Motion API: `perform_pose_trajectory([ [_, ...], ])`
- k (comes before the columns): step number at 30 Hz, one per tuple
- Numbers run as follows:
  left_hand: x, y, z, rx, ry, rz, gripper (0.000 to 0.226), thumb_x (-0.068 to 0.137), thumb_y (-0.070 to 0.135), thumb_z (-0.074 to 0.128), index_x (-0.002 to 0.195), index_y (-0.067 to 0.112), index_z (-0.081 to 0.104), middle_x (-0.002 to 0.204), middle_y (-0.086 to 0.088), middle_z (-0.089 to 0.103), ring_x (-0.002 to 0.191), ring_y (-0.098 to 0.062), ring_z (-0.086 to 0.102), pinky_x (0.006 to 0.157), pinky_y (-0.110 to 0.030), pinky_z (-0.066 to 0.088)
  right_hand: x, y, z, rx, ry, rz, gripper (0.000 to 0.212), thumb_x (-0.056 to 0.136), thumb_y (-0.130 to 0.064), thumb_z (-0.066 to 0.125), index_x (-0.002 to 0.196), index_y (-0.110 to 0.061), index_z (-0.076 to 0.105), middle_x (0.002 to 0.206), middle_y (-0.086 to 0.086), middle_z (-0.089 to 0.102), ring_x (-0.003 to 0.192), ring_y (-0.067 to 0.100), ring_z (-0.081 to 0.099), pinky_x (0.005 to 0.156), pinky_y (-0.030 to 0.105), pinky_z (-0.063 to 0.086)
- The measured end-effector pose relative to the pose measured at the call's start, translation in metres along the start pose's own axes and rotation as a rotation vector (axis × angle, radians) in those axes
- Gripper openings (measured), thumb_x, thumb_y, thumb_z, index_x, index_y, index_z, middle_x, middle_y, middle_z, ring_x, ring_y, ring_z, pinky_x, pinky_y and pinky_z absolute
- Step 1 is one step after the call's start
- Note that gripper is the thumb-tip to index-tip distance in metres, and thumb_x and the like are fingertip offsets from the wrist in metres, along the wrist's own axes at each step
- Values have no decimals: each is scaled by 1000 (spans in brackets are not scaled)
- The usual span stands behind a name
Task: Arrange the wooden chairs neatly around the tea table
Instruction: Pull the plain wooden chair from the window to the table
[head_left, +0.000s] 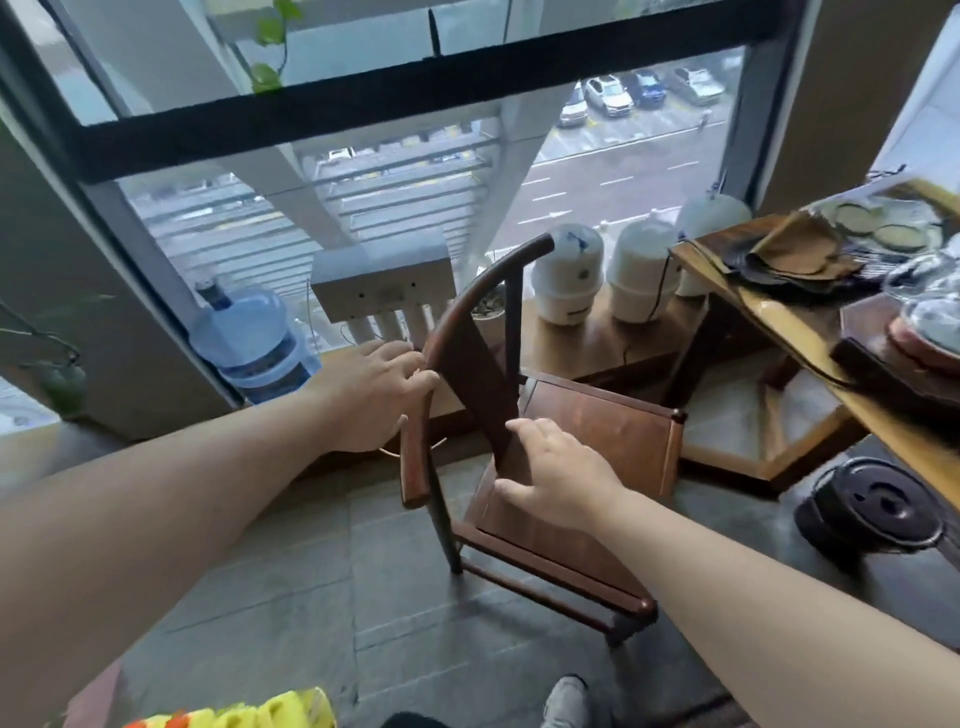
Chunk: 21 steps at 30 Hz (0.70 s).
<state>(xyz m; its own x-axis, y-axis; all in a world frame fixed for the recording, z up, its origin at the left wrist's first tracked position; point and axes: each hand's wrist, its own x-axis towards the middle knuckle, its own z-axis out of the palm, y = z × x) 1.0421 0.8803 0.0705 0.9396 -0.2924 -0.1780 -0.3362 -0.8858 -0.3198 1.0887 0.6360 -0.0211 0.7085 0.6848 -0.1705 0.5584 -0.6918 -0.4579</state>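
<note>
A dark wooden chair with a curved top rail stands on the stone floor in the middle of the view, its seat facing right toward the tea table. My left hand is closed around the curved rail near its left end. My right hand grips the lower part of the flat back splat, just above the seat. The chair looks slightly tilted. The tea table's wooden top runs along the right side and carries a cloth and glass tea ware.
A low wooden sill under the window holds white ceramic jars and a small potted plant. A blue water bottle stands at the left. A black round object lies on the floor by the table. My shoe shows at the bottom.
</note>
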Motion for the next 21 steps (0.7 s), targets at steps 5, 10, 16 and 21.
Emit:
perform_pose_trajectory([
  [5, 28, -39, 27, 22, -72, 73, 46, 87, 29, 50, 131, 21, 44, 135, -7, 52, 128, -27, 41, 105, -46, 39, 45, -19, 22, 196, -125, 86, 74, 84, -58, 62, 142, -24, 33, 137, 6, 50, 119, 29, 55, 94, 47, 50],
  [10, 60, -62, 69, 84, -130, 308, 41, 85, 19, 53, 126, 23, 45, 132, -6, 51, 125, -28, 41, 106, -45, 36, 88, -40, 53, 380, -262, 294, 78, 80, -64, 64, 138, -19, 39, 129, 10, 61, 114, 29, 58, 94, 40, 48],
  [16, 95, -64, 115, 165, -196, 486, 41, 92, 22, 37, 132, 20, 46, 144, -12, 43, 140, -32, 26, 115, -54, 18, 119, -72, 90, 733, -322, 487, 83, 68, -60, 75, 131, -20, 41, 125, 6, 60, 107, 24, 62, 91, 43, 53],
  [21, 115, -60, 135, 207, -241, 587, 26, 89, 20, 46, 112, 24, 59, 116, -4, 58, 127, -30, 40, 114, -64, 7, 127, -89, 105, 1129, -251, 635, 44, 81, -13, 67, 116, -14, 41, 86, 16, 60, 62, 26, 65, 62, 39, 59],
])
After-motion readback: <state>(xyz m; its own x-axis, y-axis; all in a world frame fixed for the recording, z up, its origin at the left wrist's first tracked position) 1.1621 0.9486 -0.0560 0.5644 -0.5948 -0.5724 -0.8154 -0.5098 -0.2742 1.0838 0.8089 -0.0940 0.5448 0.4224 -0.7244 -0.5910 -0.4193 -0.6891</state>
